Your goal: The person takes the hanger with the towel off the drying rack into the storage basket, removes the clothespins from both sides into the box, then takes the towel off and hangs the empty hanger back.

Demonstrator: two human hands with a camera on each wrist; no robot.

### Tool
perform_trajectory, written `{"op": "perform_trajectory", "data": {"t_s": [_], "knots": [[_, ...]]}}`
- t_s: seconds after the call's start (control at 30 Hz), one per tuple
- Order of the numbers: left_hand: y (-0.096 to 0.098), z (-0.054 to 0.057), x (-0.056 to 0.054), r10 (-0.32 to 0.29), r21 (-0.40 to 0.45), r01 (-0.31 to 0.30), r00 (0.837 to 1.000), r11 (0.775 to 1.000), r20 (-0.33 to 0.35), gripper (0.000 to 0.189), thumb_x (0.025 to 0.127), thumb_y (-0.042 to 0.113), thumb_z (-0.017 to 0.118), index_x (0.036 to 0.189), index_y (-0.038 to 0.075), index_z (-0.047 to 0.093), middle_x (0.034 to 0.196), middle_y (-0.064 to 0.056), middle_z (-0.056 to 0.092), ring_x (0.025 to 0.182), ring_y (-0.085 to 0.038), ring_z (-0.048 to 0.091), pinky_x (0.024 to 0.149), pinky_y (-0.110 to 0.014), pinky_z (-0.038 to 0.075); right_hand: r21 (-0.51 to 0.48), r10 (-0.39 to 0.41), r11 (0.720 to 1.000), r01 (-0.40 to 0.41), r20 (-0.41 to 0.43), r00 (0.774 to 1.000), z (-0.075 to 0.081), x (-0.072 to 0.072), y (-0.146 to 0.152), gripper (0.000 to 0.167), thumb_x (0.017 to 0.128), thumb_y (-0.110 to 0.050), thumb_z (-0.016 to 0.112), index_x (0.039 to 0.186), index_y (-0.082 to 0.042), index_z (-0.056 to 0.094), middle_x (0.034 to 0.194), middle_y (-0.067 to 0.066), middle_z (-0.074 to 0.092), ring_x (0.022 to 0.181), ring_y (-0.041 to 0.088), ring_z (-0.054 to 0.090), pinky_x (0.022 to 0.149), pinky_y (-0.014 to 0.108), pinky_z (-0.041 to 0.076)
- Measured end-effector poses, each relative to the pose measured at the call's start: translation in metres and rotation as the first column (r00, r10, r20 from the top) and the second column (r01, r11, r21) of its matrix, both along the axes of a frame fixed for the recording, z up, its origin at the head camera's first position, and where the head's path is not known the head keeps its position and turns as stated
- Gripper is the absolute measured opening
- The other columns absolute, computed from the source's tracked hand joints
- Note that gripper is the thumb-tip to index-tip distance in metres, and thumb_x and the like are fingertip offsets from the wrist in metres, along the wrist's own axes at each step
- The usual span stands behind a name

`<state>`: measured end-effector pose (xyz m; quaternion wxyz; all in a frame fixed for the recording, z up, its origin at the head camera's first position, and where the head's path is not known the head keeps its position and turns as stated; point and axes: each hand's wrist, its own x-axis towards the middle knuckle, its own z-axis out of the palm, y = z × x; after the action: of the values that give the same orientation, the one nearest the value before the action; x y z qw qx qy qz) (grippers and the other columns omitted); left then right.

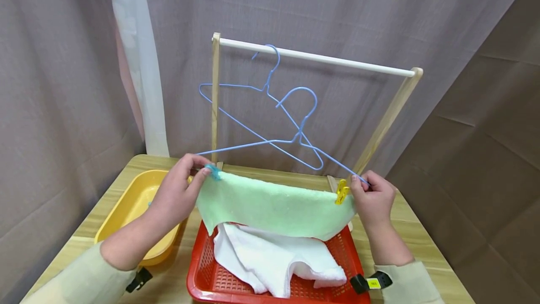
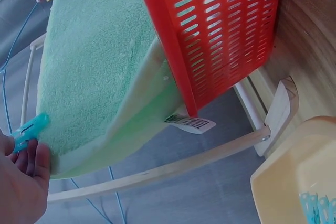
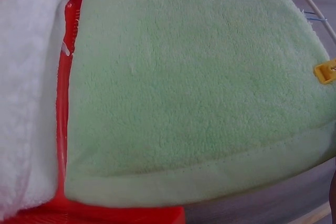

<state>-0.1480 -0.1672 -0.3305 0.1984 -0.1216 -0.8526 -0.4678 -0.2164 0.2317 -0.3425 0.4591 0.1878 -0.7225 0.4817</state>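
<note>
A light green towel (image 1: 274,205) hangs from a blue wire hanger (image 1: 244,145), its upper edge held by a yellow clothespin (image 1: 342,192) near the right end. At the other top corner my left hand (image 1: 179,191) pinches a teal clothespin (image 1: 214,171), which is on the towel's edge in the left wrist view too. My right hand (image 1: 374,201) grips the right end of the hanger, beside the yellow clothespin; its fingertips are partly hidden. Below the towel, a white towel (image 1: 270,252) lies in a red basket (image 1: 196,266).
Behind stands a wooden rack with a white rod (image 1: 337,60), from which a second blue hanger (image 1: 236,118) hangs. A yellow basin (image 1: 114,215) at the left contains several teal clothespins (image 2: 315,208). Grey curtains (image 1: 358,8) close off the back.
</note>
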Motion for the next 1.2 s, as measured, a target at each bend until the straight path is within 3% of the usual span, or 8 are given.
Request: {"op": "perform_trajectory", "data": {"t_s": [0.23, 0.43, 0.53, 0.7, 1.07, 1.2], "knots": [[-0.003, -0.001, -0.002, -0.024, 0.071, 0.026, 0.999, 0.997, -0.024, 0.016, 0.104, 0.019, 0.052, 0.115, 0.009, 0.054, 0.11, -0.003, 0.06, 0.105, -0.021, 0.059, 0.092, -0.043, 0.051, 0.0, -0.008, 1.0, 0.008, -0.003, 1.0, 0.0, -0.001, -0.001, 0.033, 0.077, 0.008, 0.064, 0.055, -0.002, 0.043, 0.053, -0.008, 0.039, 0.05, 0.002, 0.035, 0.047, 0.018, 0.026], [-0.004, -0.002, -0.002, -0.043, 0.147, 0.048, 0.999, 0.988, -0.032, 0.018, 0.104, 0.019, 0.05, 0.117, 0.007, 0.054, 0.109, -0.003, 0.061, 0.099, -0.017, 0.061, 0.089, -0.025, 0.051, -0.019, -0.013, 1.0, 0.014, 0.034, 0.999, 0.001, -0.001, -0.004, 0.033, 0.077, 0.01, 0.063, 0.055, -0.001, 0.041, 0.053, -0.01, 0.038, 0.051, 0.001, 0.034, 0.047, 0.018, 0.026], [-0.004, -0.001, -0.002, -0.049, 0.189, 0.055, 0.998, 0.98, -0.037, 0.018, 0.105, 0.019, 0.049, 0.117, 0.007, 0.054, 0.108, -0.004, 0.062, 0.096, -0.016, 0.061, 0.087, -0.021, 0.051, -0.026, -0.005, 1.0, 0.006, 0.04, 0.999, 0.008, 0.007, -0.01, 0.031, 0.077, 0.011, 0.061, 0.055, 0.002, 0.041, 0.053, -0.011, 0.038, 0.051, 0.0, 0.034, 0.048, 0.017, 0.026], [-0.006, 0.001, 0.0, -0.047, 0.22, 0.058, 0.997, 0.974, -0.055, 0.018, 0.104, 0.018, 0.05, 0.117, 0.006, 0.054, 0.107, -0.003, 0.063, 0.095, -0.017, 0.061, 0.087, -0.024, 0.052, -0.04, 0.005, 0.999, -0.004, 0.023, 1.0, 0.02, 0.02, -0.022, 0.03, 0.077, 0.01, 0.06, 0.056, 0.004, 0.04, 0.053, -0.009, 0.038, 0.052, 0.001, 0.034, 0.048, 0.017, 0.025], [-0.014, 0.006, 0.009, -0.033, 0.191, 0.04, 0.999, 0.981, -0.039, 0.026, 0.103, 0.022, 0.054, 0.125, 0.009, 0.056, 0.118, -0.001, 0.064, 0.109, -0.013, 0.06, 0.091, -0.013, 0.046, -0.063, -0.049, 0.997, 0.052, 0.059, 0.997, -0.001, -0.002, -0.002, 0.032, 0.079, 0.007, 0.062, 0.055, 0.001, 0.041, 0.052, -0.01, 0.039, 0.051, 0.002, 0.034, 0.048, 0.017, 0.025], [-0.018, 0.006, 0.012, -0.007, 0.139, 0.011, 1.0, 0.99, -0.029, 0.031, 0.102, 0.024, 0.055, 0.13, 0.011, 0.058, 0.12, -0.002, 0.064, 0.11, -0.016, 0.06, 0.093, -0.019, 0.049, -0.066, -0.048, 0.996, 0.052, 0.05, 0.998, -0.002, -0.003, 0.0, 0.033, 0.079, 0.005, 0.063, 0.055, -0.001, 0.042, 0.052, -0.008, 0.039, 0.05, 0.004, 0.034, 0.046, 0.018, 0.025]]}}
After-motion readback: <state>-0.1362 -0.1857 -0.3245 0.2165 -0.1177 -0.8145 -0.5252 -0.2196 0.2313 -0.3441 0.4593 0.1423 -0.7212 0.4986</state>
